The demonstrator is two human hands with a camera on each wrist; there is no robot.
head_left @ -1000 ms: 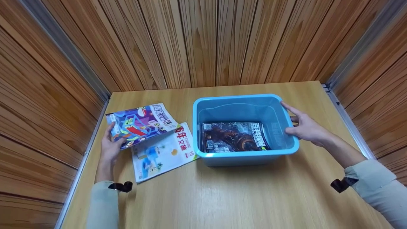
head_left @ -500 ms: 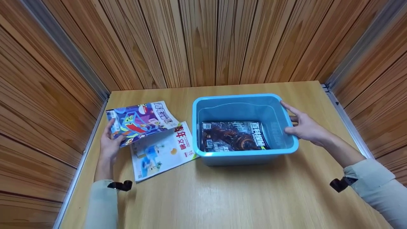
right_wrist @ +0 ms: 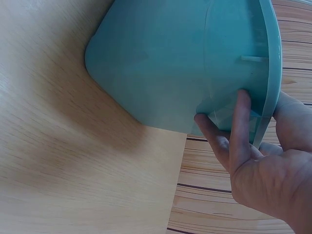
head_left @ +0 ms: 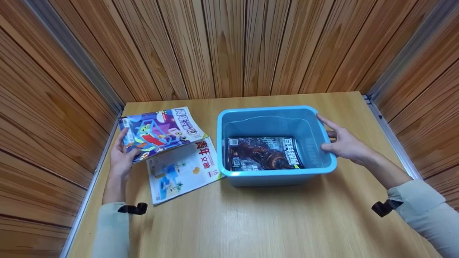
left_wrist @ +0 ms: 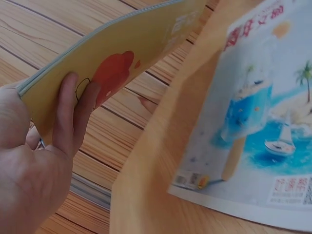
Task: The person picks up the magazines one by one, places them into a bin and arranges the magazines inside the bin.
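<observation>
Gripping the purple magazine (head_left: 159, 132) by its near-left corner, the left hand (head_left: 121, 159) holds it lifted off the table (head_left: 251, 222); the left wrist view alone shows its yellow back cover, fingers (left_wrist: 68, 117) curled beneath, thumb on top. Just beyond those fingers lies the white magazine (head_left: 183, 168). The right hand (head_left: 344, 143) clasps the blue bin (head_left: 276, 177) rim, thumb inside; fingers (right_wrist: 234, 131) outside show only at the wrist. A dark magazine (head_left: 263, 154) lies inside.
</observation>
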